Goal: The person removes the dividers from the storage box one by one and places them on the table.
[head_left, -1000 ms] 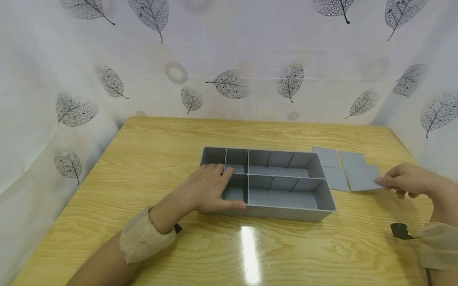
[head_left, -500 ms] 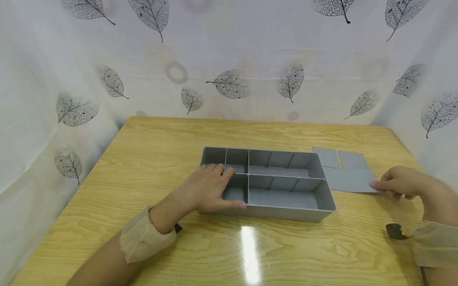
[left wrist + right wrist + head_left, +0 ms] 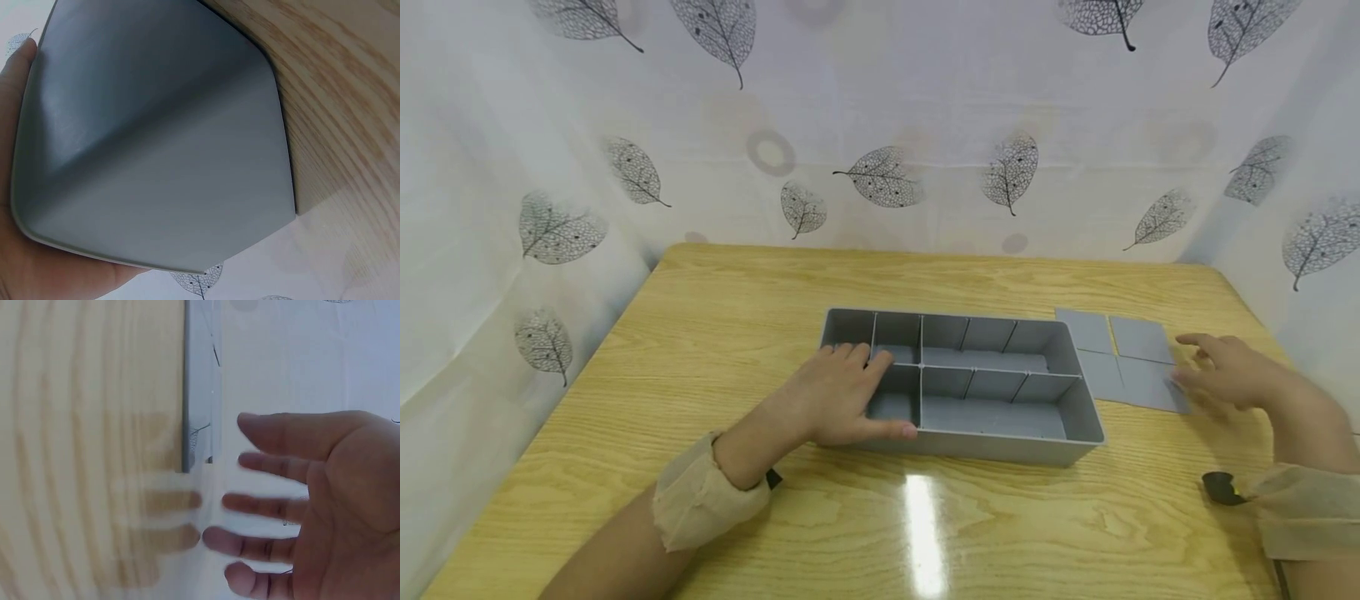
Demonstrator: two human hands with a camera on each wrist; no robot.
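Note:
A grey divided storage box (image 3: 962, 446) sits at the middle of the table. My left hand (image 3: 842, 400) rests palm down over its left end, fingers across the compartments and thumb stretched along the front rim. In the left wrist view the outer wall of the box (image 3: 156, 169) fills the frame, with my left hand (image 3: 56, 269) along its rim. Several flat grey square plates lie to the right of the box, among them a near right plate (image 3: 1150, 385). My right hand (image 3: 1232, 371) is at that plate's right edge, its fingers extended and pinching nothing.
The wooden table (image 3: 737, 300) is bordered by a white curtain (image 3: 925, 100) with leaf prints at the back and both sides. Other plates, such as the far right plate (image 3: 1141, 339), lie close together beside the box.
My right hand lowered the near right plate, shifted it left against its neighbour and let it go, with the fingers now extended. My left hand has stayed on the box.

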